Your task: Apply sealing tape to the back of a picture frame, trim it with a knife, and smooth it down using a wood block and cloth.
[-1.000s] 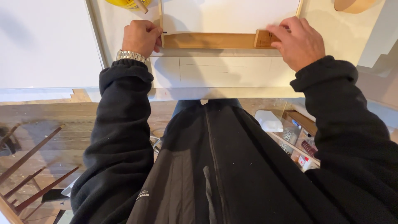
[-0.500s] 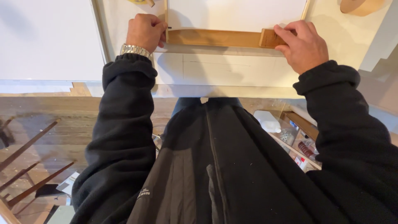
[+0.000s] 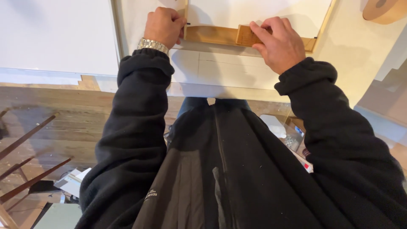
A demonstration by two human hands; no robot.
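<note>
A wooden frame bar (image 3: 212, 34) runs across the white table top, part of a stretched white canvas (image 3: 254, 12) seen from the back. My left hand (image 3: 163, 26), with a metal watch (image 3: 151, 44) on the wrist, grips the frame's left corner. My right hand (image 3: 280, 42) presses a small ridged wooden block (image 3: 247, 35) against the bar near its middle. Both arms are in black sleeves.
A roll of brown tape (image 3: 383, 9) lies at the top right of the white table (image 3: 220, 72). A large white panel (image 3: 55, 36) sits to the left. Below are a wooden floor (image 3: 68, 123), dark chair legs (image 3: 25, 140) and a box of small items (image 3: 292, 135).
My right hand has slid left along the bar from the frame's right corner to the ridged block near the middle. The view shifted so the frame sits higher.
</note>
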